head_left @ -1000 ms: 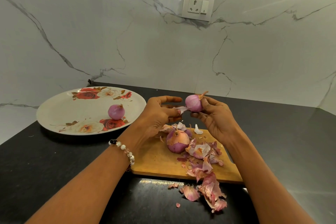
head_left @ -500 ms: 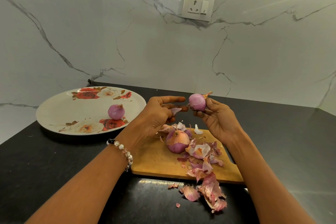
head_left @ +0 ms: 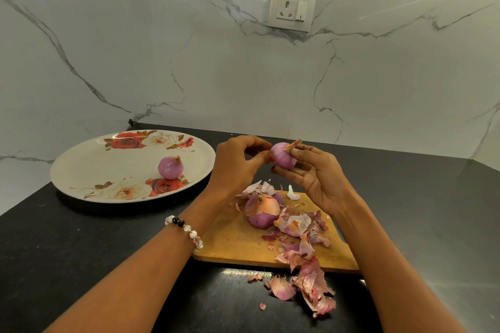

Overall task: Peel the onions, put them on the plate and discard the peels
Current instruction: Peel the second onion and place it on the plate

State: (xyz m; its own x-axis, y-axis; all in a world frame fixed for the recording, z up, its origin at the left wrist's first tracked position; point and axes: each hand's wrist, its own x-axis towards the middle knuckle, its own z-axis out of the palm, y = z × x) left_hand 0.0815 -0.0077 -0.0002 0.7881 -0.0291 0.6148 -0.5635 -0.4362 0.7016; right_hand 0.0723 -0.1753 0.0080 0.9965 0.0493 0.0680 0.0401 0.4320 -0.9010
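Note:
My right hand holds a small purple onion above the far end of the wooden cutting board. My left hand pinches at the onion's left side with thumb and fingertips. A larger onion, part brown skin and part purple, sits on the board below. One peeled onion lies on the white floral plate at the left. Loose peels cover the board's right half and spill onto the counter in a heap.
The black countertop meets a white marble wall behind. A wall socket is mounted above the board. A beaded bracelet is on my left wrist. The counter's left edge runs near the plate.
The strip of peel that my left hand pulled away is gone from its fingers, and that hand has returned to the onion's left side. My right hand has turned the onion slightly.

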